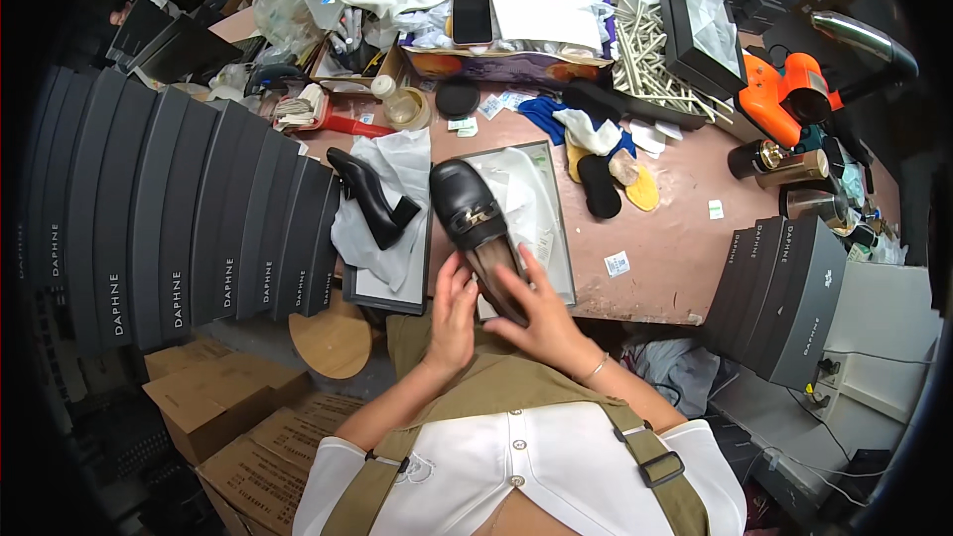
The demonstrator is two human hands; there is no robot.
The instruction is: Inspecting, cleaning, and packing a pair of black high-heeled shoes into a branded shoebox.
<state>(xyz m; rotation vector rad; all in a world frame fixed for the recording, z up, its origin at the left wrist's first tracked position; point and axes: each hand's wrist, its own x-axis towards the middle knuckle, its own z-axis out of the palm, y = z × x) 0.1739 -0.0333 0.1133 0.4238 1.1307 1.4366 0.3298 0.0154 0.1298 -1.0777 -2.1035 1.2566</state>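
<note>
Left hand (452,303) and right hand (541,308) clasping glossy black leather loafer (476,218) over open grey shoebox (556,228); loose grip risks drop.

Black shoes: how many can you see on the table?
2. A black loafer with a gold buckle lies over the open box, held by both hands. A black heeled shoe rests on white paper to its left. Others may be hidden in boxes.

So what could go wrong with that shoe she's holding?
The loafer sticks out past the table edge, held only by the left hand and right hand, so it might slip to the floor. The heeled shoe stands on loose tissue paper nearby and could tip if bumped.
</note>
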